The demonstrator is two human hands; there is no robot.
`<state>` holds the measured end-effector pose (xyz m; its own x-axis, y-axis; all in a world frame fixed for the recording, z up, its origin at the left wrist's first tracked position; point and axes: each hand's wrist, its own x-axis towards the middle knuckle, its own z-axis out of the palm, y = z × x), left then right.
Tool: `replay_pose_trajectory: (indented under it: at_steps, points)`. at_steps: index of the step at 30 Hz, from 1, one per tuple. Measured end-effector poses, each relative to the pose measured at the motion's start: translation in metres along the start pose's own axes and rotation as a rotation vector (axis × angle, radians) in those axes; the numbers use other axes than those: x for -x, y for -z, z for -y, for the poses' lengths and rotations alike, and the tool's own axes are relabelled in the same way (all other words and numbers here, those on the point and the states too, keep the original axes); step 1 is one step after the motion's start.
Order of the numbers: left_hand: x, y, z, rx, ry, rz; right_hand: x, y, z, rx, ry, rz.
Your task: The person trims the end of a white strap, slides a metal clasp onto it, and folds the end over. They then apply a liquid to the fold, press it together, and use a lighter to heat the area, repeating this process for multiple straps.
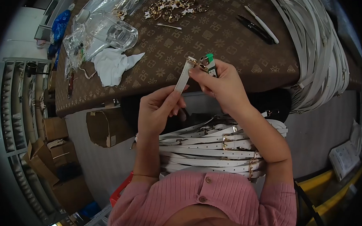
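Observation:
My left hand [158,108] pinches a narrow white belt [182,79] between thumb and fingers, just above the lap. The belt's upper end carries a gold-coloured metal fitting [191,60]. My right hand [226,88] is closed around that end, its thumb against the strap beside the fitting. A small green-topped piece with a whitish body [210,61] also sits in the right fingers; what it is, I cannot tell. Across my lap lies a thick bundle of white belts [199,147] with gold buckles and punched holes.
The brown patterned tablecloth [226,33] carries gold charms [173,7], a cotton swab [169,27], a white cloth [113,67], a clear plastic bottle [117,34], a black pen [255,29] and a white pen-like tool [262,24]. More white belts [314,44] hang over the right edge. Cardboard boxes [62,160] stand left.

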<state>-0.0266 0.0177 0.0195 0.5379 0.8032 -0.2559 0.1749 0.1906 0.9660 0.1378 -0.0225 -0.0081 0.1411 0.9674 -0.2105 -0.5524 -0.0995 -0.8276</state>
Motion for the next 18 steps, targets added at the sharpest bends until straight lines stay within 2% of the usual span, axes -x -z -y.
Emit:
replay_pose_trajectory:
  at_steps: [1, 2, 3, 4, 6, 7, 9, 10, 12, 16, 18]
  points:
    - [0.0, -0.002, 0.003, -0.003, 0.0, 0.001, -0.001, -0.002, -0.002, 0.085, 0.092, -0.038]
    - [0.0, -0.006, 0.009, -0.123, -0.132, -0.042, -0.001, -0.003, -0.004, 0.169, 0.184, -0.078]
    - [0.001, -0.008, 0.012, -0.243, -0.265, -0.084, -0.001, -0.003, -0.003, 0.168, 0.184, -0.081]
    - [0.002, -0.008, 0.012, -0.243, -0.264, -0.081, 0.0, -0.002, -0.002, 0.194, 0.2, -0.108]
    - [0.003, -0.007, 0.006, -0.245, -0.24, 0.073, 0.001, -0.001, 0.002, 0.218, 0.216, -0.138]
    - [0.004, -0.007, 0.002, -0.247, -0.239, 0.074, 0.002, 0.001, 0.005, 0.129, 0.134, -0.119]
    - [0.003, -0.007, -0.004, 0.001, 0.041, 0.118, 0.003, 0.003, 0.009, 0.038, 0.053, -0.097]
    - [0.001, -0.005, -0.002, -0.002, 0.041, 0.118, 0.004, 0.004, 0.01, 0.039, 0.048, -0.084]
    - [-0.004, 0.002, 0.007, 0.272, 0.173, 0.164, 0.003, 0.005, 0.009, 0.036, 0.045, -0.069]
    - [-0.008, 0.005, 0.014, 0.341, 0.204, 0.113, 0.008, 0.004, 0.007, 0.172, 0.109, -0.049]
    - [-0.009, 0.006, 0.019, 0.352, 0.145, 0.096, 0.008, 0.006, 0.007, 0.251, 0.123, -0.016]
